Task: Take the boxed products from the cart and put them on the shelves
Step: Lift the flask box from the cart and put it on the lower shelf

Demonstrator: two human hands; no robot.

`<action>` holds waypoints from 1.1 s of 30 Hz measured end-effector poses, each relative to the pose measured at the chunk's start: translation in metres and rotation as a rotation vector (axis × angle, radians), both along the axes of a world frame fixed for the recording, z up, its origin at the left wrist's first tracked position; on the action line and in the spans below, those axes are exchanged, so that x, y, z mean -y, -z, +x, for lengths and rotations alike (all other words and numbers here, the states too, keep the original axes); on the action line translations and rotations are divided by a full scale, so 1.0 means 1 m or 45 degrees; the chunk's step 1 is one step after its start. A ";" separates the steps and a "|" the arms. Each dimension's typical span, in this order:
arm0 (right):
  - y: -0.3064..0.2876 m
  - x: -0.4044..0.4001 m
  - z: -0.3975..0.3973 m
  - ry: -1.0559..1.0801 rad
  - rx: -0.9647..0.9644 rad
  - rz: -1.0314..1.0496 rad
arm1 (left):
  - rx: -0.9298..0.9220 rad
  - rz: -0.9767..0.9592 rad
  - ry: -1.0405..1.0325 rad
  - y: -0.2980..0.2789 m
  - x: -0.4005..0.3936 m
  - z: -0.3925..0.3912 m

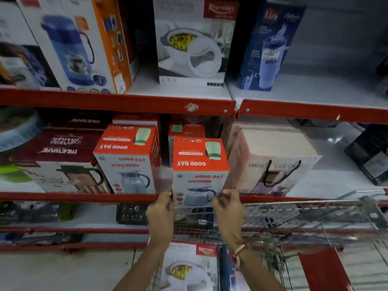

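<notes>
Held box: a red-and-white cardboard box printed "GOOD DAY" with a blue jug pictured on its front (200, 171) stands upright at the near edge of the middle shelf, its lower front overhanging the red shelf lip (84, 197).
Left hand: the left hand (160, 213) grips the box's lower left corner, fingers curled on the edge.
Right hand: the right hand (228, 208) pinches the box's lower right corner; a red-and-white thread band (239, 252) circles that wrist.
Neighbour on the left: a second red-and-white "GOOD DAY" jug box (128, 158) stands just beside it on the same shelf, a narrow gap between them.
Behind: a third red box of the same kind (185, 128) shows farther back, partly hidden.
Neighbour on the right: a pale pink box with black cord handles (273, 160) sits close to the held box, tilted.
Far left of the middle shelf: a maroon "TRUEWARE" box showing a dark flask (60, 162).
Upper shelf: a white-and-orange box with a blue flask (73, 45), a white casserole box (193, 40) and a dark blue tumbler box (270, 45).
Cart: a wire shopping cart (304, 223) stands near, at the lower right, with another white casserole box (189, 267) inside, directly below the arms.
</notes>
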State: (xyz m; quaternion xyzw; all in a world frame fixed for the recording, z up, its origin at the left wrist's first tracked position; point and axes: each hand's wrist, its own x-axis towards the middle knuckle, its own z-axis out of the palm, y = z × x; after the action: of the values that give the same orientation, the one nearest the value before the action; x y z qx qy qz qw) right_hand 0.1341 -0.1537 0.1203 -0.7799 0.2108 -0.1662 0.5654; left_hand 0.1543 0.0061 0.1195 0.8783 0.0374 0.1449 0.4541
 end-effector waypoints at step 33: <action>0.168 0.029 -0.033 -0.234 -0.843 -0.126 | -0.472 0.238 0.146 0.131 -0.034 -0.003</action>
State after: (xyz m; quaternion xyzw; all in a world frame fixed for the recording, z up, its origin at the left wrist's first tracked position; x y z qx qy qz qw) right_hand 0.1014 -0.1826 -0.0475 -0.8337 0.3034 0.1375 0.4405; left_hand 0.1515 0.0398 -0.0112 0.9289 0.0565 -0.0422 0.3636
